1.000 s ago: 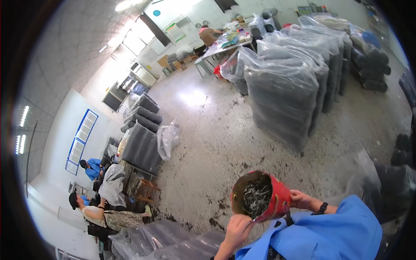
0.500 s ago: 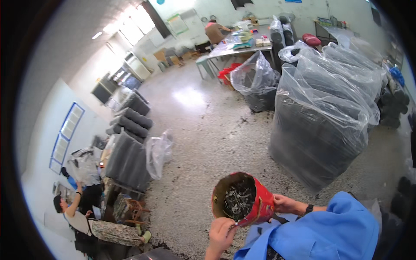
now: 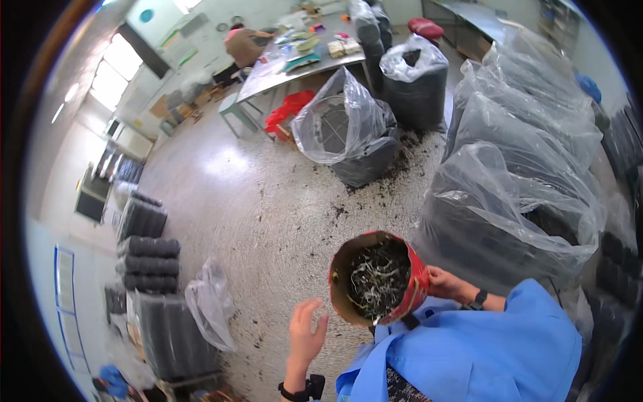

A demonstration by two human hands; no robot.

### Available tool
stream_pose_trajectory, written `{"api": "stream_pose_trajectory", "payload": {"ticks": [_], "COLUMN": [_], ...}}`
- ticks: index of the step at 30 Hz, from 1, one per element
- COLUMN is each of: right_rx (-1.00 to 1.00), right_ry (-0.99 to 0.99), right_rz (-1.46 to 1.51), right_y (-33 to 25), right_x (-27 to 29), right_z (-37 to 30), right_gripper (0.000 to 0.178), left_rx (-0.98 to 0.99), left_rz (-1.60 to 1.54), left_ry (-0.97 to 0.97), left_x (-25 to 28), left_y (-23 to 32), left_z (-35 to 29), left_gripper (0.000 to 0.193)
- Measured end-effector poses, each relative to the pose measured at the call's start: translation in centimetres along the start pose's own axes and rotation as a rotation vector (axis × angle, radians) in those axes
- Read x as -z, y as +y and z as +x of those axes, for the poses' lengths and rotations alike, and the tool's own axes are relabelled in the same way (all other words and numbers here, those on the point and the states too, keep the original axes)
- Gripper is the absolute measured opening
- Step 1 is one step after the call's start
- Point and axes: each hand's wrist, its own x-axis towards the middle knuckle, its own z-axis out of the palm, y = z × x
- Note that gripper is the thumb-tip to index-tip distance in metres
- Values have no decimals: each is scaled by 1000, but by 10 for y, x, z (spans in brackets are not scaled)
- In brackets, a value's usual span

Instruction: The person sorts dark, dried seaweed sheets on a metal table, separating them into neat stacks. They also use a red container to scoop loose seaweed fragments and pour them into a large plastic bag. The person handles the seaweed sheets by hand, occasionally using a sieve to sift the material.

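Observation:
A red round bucket [image 3: 419, 278] is held in front of my body, its mouth tilted up toward me. Inside lies a tangle of thin pale strands among dark bits [image 3: 378, 278]. My right hand [image 3: 447, 283] grips the bucket on its right side; some of its fingers are hidden behind the wall. Left of the bucket, my left hand [image 3: 307, 338] is raised with fingers apart, touching nothing.
Tall clear plastic bags of dark grey rolls [image 3: 495, 221] stand close on my right. Ahead are an open bag [image 3: 335, 130], a stool [image 3: 238, 114] and a metal table [image 3: 268, 79] with a person [image 3: 244, 47]. Grey rolls [image 3: 171, 328] are stacked at left. Dark scraps litter the floor.
My left hand has let go of the bucket's rim and moved away to the left. My view has turned to the right, and the bucket's mouth faces up more.

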Motion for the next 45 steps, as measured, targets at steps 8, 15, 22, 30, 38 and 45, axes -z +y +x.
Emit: {"api": "stream_pose_trajectory", "payload": {"ticks": [8, 15, 22, 30, 38, 45], "right_rx": [195, 386, 401, 380, 425, 501], "right_ry": [171, 687, 1044, 1177, 1031, 786], "right_rz": [36, -45, -80, -103, -300, -133], "right_y": [-101, -181, -261, -342, -420, -514], "right_x": [59, 69, 112, 140, 198, 263], "right_z": [195, 340, 484, 607, 706, 763], "right_gripper": [47, 55, 57, 60, 62, 47], "left_rx": [261, 350, 997, 1001, 1026, 1066], "left_rz": [-243, -484, -858, 84, -628, -708], "left_ry": [-215, -364, -71, -87, -599, -568], "left_x": [-19, -153, -400, -422, -351, -242], "left_y": [-215, -462, -716, -830, -818, -754], "left_z": [250, 485, 669, 814, 838, 818], "left_gripper": [39, 41, 45, 59, 67, 84]}}
